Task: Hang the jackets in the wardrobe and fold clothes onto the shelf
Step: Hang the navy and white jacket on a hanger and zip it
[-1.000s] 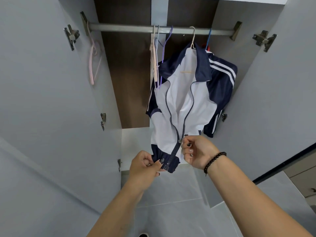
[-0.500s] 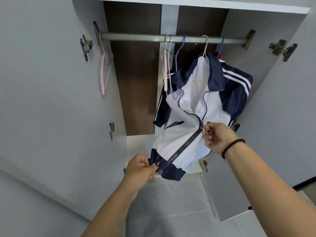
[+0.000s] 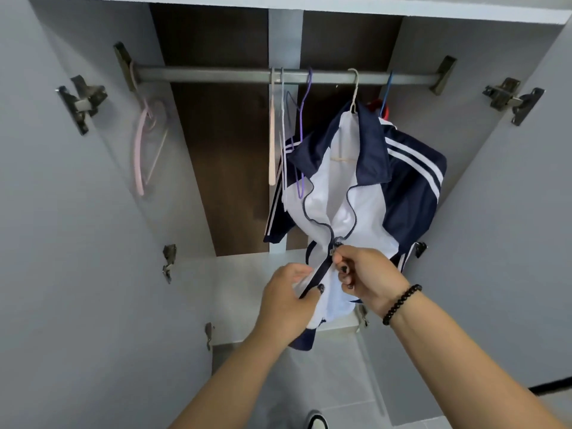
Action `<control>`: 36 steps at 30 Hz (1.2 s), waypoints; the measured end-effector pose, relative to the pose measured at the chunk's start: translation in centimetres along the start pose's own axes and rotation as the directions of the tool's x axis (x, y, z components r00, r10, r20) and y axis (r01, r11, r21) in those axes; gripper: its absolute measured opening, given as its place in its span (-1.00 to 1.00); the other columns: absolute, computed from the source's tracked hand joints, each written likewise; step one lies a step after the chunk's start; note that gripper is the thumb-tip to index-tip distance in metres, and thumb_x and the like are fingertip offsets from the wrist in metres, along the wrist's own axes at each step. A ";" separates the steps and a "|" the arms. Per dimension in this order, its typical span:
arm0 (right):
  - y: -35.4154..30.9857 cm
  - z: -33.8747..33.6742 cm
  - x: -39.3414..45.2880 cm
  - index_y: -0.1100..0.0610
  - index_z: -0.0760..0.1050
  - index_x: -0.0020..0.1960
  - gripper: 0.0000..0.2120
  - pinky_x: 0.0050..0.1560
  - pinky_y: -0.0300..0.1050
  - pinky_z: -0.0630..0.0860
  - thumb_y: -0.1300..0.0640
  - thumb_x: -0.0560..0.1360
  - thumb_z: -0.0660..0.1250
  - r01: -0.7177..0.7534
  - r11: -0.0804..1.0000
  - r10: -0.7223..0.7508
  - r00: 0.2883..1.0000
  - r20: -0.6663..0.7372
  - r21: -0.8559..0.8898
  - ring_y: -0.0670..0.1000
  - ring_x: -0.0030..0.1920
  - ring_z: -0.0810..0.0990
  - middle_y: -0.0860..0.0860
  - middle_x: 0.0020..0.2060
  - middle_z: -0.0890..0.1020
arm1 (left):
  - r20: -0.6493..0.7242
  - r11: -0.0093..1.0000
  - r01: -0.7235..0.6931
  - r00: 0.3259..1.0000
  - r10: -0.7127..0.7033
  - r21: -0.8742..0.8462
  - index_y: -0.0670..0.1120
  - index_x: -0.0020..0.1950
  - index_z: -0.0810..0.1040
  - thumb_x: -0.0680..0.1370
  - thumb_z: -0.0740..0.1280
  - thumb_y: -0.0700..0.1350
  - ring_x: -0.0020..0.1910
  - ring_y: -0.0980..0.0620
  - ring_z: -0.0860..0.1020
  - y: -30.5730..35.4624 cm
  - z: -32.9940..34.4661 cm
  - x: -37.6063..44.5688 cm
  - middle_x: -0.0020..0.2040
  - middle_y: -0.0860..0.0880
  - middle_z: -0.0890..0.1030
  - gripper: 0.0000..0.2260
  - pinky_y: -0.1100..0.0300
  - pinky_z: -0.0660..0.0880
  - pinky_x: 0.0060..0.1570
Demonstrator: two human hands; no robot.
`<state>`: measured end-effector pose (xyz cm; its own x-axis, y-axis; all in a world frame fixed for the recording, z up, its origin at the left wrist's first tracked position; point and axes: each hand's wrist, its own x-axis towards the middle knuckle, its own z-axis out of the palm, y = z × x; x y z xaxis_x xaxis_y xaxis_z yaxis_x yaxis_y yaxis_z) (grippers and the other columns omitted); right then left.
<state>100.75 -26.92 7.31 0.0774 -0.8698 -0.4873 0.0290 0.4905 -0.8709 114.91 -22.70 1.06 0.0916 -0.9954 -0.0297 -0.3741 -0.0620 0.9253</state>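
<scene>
White and navy jacket [image 3: 356, 193] on a hanger at 1 o'clock, right hand [image 3: 368, 280] grip pinching its zipper pull, left hand [image 3: 286, 308] grip holding its hem at 6 o'clock

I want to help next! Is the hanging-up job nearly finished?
Partly. Done: the white and navy jacket already hangs from the rail. In hand: the right hand pinches the zipper pull while the left hand holds the hem; the zip is closed only low down. Left: finishing it. Empty hangers wait; no folded clothes show.
</scene>
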 end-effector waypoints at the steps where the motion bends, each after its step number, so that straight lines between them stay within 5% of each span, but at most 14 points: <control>1: 0.0 -0.4 0.5 0.12 0.37 -0.39 -0.73 -0.53 -0.28 0.20 0.27 0.47 0.21 -0.010 1.000 0.010 1.000 0.011 0.003 -0.06 -0.51 0.23 -0.01 -0.51 0.31 | 0.011 0.999 -0.027 1.000 0.026 0.018 0.18 0.03 0.50 0.47 0.42 -0.10 0.07 0.34 0.50 0.7 1.0 0.8 0.05 0.22 0.56 -0.76 0.48 0.39 0.00; 5: -0.2 -2.8 2.8 0.12 0.40 -0.43 -0.72 -0.55 -0.29 0.22 0.28 0.45 0.24 -0.062 0.998 0.062 0.997 0.044 0.011 -0.07 -0.54 0.24 0.00 -0.52 0.33 | -0.002 0.993 -0.051 0.999 0.052 0.109 0.14 -0.17 0.48 0.47 0.40 -0.15 -0.16 0.37 0.52 1.4 4.0 4.2 -0.22 0.18 0.58 -0.80 0.50 0.40 -0.21; 11: -1.5 -5.4 7.4 0.10 0.45 -0.49 -0.60 -0.54 -0.31 0.20 0.22 0.52 0.22 -0.189 0.980 0.186 0.981 0.050 0.069 -0.09 -0.56 0.23 -0.03 -0.52 0.35 | -0.038 0.968 0.090 0.996 -0.083 0.233 0.07 -0.36 0.43 0.42 0.46 -0.13 -0.36 0.33 0.51 0.6 5.5 7.6 -0.38 0.15 0.56 -0.74 0.49 0.35 -0.39; 25: -5.6 -5.0 13.0 0.13 0.42 -0.37 -0.70 -0.58 -0.34 0.17 0.19 0.54 0.20 -0.212 0.973 0.203 0.973 0.110 0.085 -0.13 -0.61 0.24 -0.07 -0.57 0.34 | -0.119 0.840 0.357 0.933 -0.339 0.409 0.08 -0.27 0.45 0.45 0.45 0.02 -0.23 0.20 0.52 -1.8 4.2 10.9 -0.23 0.18 0.56 -0.80 0.33 0.41 -0.29; 32: -7.3 -4.4 14.0 0.12 0.39 -0.36 -0.73 -0.56 -0.31 0.18 0.23 0.52 0.20 -0.141 0.983 0.136 0.990 0.049 0.116 -0.10 -0.58 0.24 -0.05 -0.54 0.32 | 0.073 0.803 0.218 0.949 -0.308 0.554 0.02 -0.15 0.45 0.49 0.42 0.00 -0.09 0.07 0.55 -1.7 3.5 14.4 -0.10 0.08 0.57 -0.84 0.19 0.54 -0.03; 36: -8.4 -4.2 14.2 0.10 0.35 -0.40 -0.72 -0.52 -0.29 0.16 0.28 0.47 0.21 -0.096 0.993 0.093 0.995 0.041 0.071 -0.08 -0.53 0.20 -0.03 -0.52 0.30 | 0.062 0.968 0.037 0.997 -0.054 0.250 0.02 -0.01 0.54 0.45 0.45 -0.02 -0.17 0.20 0.56 1.3 3.9 16.9 -0.16 0.14 0.58 -0.82 0.34 0.50 -0.11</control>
<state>97.42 -43.60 7.45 0.1208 -0.8175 -0.5631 0.0925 0.5740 -0.8136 112.40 -39.86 0.36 0.0546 -0.9932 -0.1032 -0.5890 -0.1155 0.7999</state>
